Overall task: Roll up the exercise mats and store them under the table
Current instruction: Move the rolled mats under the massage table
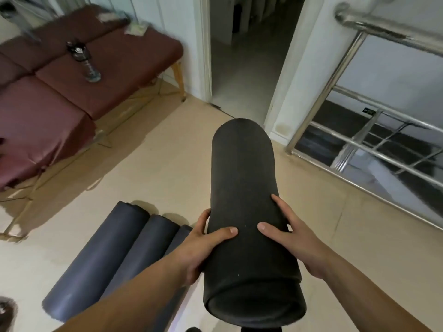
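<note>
Black roll [247, 188] held; grey rolls [100, 255] left, table [60, 99] beyond.

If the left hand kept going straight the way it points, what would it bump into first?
The left hand points forward and rightward, straight into the rolled black foam mat its fingers grip. The mat would stop it at once; beyond it, probably the right hand.

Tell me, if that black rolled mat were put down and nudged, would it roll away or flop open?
Probably roll: the black mat is a round tube, like the grey mats lying on the floor. It seems light for its bulk, since the left hand and right hand lift it near one end. Its outer flap might loosen once released.
</note>
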The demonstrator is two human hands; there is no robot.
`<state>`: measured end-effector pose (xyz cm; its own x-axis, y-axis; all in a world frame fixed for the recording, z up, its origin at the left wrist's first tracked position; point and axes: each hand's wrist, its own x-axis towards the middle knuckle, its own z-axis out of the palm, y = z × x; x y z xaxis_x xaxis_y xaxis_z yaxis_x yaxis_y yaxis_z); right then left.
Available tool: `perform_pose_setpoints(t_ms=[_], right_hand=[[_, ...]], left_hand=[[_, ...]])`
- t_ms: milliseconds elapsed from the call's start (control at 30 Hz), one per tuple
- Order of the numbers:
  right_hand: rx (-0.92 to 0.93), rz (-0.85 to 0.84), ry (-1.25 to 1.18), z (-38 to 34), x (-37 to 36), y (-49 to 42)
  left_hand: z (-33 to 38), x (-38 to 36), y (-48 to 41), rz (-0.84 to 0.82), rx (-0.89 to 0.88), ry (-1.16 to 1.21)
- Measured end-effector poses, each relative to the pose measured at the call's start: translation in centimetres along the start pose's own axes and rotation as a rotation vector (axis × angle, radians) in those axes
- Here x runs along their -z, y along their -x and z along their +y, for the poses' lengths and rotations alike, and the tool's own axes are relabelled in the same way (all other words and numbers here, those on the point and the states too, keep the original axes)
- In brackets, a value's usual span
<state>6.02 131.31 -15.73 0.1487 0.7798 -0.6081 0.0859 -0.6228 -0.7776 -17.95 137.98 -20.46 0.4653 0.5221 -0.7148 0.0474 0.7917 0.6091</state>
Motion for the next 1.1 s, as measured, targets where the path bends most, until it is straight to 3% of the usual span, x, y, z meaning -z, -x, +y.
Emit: perform_pose_setpoints(t_ms=[267, 533, 700, 933, 1100], right_hand=[[-0.043, -0.281, 0.152, -11.5, 6.0, -17.1], [-0.050, -0.454, 0.357, -22.6, 2.4, -38.4], [-0.077, -0.533, 0.472, -29.3, -0.6, -53.0], [-0.112, -0.605, 0.556, -34.1, -3.7, -71.1], [-0.134, -0.706, 0.630, -33.4, -6.0, -84.8]], left_hand=[[9.9, -1.3, -9.6, 0.223, -0.102, 0.172], [20.9, 6.5, -21.6, 0.397, -0.175, 0.361], [28.0, 12.6, -31.5, 0.411, -0.162, 0.459], [35.4, 19.6, -44.5, 0.473, -0.120, 0.512], [36.2, 24.0, -55.5, 0.549, -0.092, 0.587]])
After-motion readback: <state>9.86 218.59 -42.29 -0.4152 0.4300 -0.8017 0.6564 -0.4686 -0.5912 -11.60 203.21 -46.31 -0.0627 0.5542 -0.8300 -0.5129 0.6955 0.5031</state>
